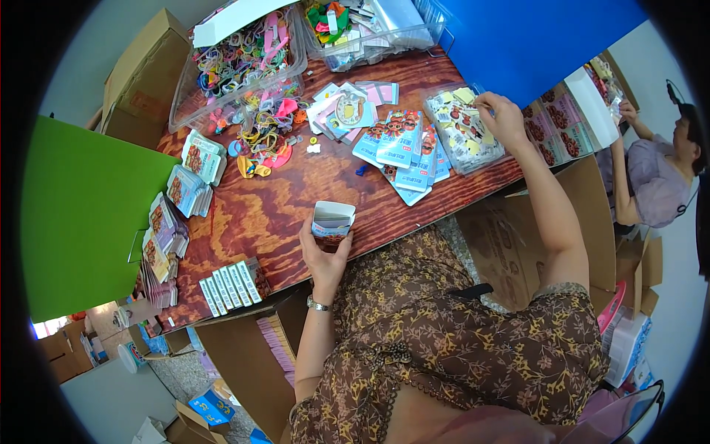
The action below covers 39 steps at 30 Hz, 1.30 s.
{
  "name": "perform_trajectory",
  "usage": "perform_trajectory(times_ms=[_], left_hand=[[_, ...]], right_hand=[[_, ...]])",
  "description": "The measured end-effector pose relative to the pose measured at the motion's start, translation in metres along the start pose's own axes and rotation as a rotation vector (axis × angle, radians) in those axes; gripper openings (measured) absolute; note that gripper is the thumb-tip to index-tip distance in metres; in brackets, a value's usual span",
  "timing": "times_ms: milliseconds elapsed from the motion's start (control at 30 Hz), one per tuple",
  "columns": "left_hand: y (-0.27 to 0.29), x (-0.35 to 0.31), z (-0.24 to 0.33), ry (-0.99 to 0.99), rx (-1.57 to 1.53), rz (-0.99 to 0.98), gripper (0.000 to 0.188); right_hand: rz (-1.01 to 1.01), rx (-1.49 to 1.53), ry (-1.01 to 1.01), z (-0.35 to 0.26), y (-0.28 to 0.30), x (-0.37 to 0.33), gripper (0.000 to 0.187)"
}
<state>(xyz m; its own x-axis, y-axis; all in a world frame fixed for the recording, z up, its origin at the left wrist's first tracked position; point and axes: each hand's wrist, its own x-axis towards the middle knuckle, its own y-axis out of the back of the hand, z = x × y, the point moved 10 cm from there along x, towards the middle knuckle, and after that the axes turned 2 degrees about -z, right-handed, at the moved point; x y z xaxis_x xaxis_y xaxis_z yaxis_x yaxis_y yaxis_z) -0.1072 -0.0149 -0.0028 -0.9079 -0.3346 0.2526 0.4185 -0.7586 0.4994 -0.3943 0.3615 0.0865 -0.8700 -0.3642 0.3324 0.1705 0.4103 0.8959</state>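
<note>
My left hand [325, 259] is wrapped round a small printed carton [333, 226] at the table's front edge. Its top is open toward me, and flat greyish pieces show inside. Out to the right, my right hand [503, 118] hangs over the far end of a clear plastic tray [460, 169] full of small yellow and white printed pieces. The fingers of that hand are pinched together; what they hold, if anything, is too small to name. Beside the tray lies a fanned pile of blue-and-white printed cards [416, 159], with round and pink cards [347, 109] behind it.
Several closed cartons [229, 287] stand in a row at front left. Stacks of cards [188, 191] line the left side. A clear bin [244, 74] of colourful hair ties and another bin [370, 48] stand at the back. At right, a person [654, 174] works near stacked cartons [562, 126].
</note>
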Motion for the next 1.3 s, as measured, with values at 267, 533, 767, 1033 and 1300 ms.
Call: perform_trajectory(times_ms=[267,533,767,1033,1300], left_hand=[[0.001,-0.002,-0.004,0.058,-0.077,-0.005,0.078],[-0.001,-0.002,-0.005,0.079,-0.098,-0.016,0.078],[0.001,-0.004,-0.011,0.107,-0.142,0.015,0.081],[-0.001,-0.004,-0.01,0.092,-0.115,0.009,0.081],[0.004,-0.005,-0.004,0.041,-0.095,0.018,0.077]], right_hand=[[-0.432,0.458,-0.111,-0.015,-0.039,-0.029,0.014],[-0.369,0.223,-0.082,-0.014,-0.062,-0.051,0.037],[-0.341,-0.005,0.045,-0.041,-0.052,-0.051,0.033],[-0.395,0.085,0.04,-0.037,-0.044,-0.047,0.019],[-0.339,0.334,-0.236,0.0,-0.031,-0.038,0.019]])
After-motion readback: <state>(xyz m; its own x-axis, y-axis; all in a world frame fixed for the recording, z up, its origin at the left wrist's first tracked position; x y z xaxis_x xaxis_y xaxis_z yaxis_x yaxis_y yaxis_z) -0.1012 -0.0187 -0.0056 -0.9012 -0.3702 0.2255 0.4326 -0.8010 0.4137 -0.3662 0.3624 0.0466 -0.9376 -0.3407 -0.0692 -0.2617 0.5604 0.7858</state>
